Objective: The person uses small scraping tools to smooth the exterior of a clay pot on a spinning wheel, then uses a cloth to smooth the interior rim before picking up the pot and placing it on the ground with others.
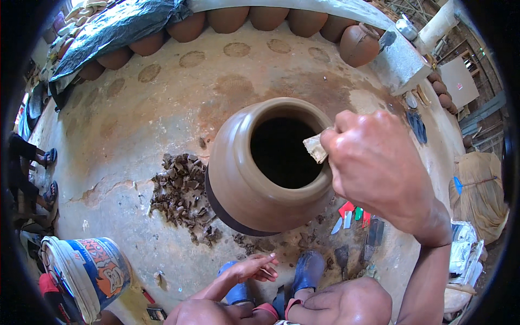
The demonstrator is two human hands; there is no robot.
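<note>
A large brown clay pot (230,168) with a wide round mouth and a smooth, damp-looking wall stands in front of me on a dark base. Over the right side of its rim, my right hand (382,162) is closed around a pale, flat piece (314,149), perhaps folded cloth. The piece's free end hangs over the dark opening; whether it touches the rim I cannot tell. My left hand (257,268) is apart from the pot, above my feet, with its fingers stretched out and nothing in it. The pot's inside is too dark to see.
Clay scraps (181,189) lie left of the pot. Red, green and metal blades (348,216) lie at its lower right. A bucket (116,265) stands at near left. Covered pots (228,20) line the back, with one pot (359,47) apart. Another person's feet (50,157) show at far left.
</note>
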